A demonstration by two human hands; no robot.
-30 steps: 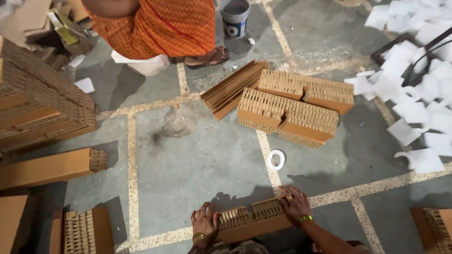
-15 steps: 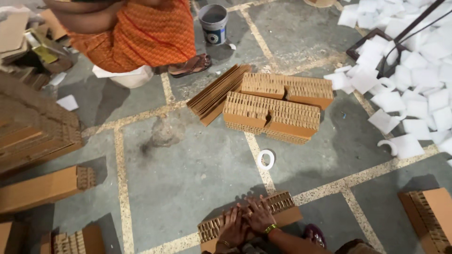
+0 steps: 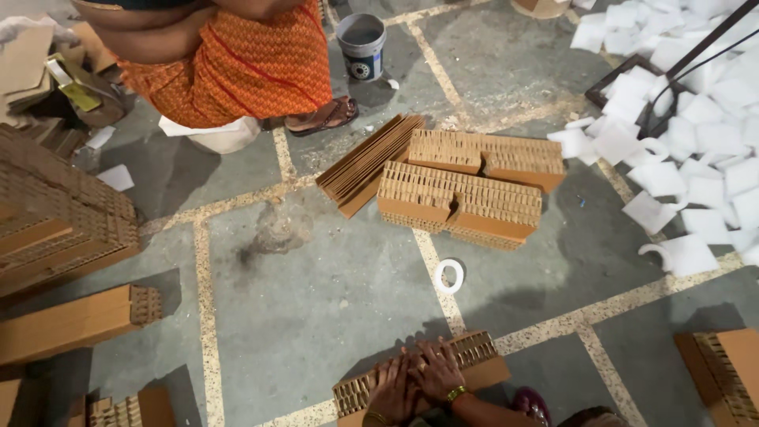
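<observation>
Hands: our left hand (image 3: 393,391) and right hand (image 3: 436,372) press together, flat on the block.
Block: brown honeycomb cardboard block (image 3: 482,360), near floor (image 3: 316,316).

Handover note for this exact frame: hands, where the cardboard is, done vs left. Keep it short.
Left hand and right hand: both flat, side by side, pressing on top of the corrugated cardboard block at the wearer's feet. No closed grip visible.
Ahead on the floor: stacked cardboard blocks, flat sheets leaning beside them, a tape roll.
Done: several blocks stacked ahead and at far left.
Left: the block under the hands is not yet with any stack.
Another person in orange sits beyond, near a bucket.
</observation>
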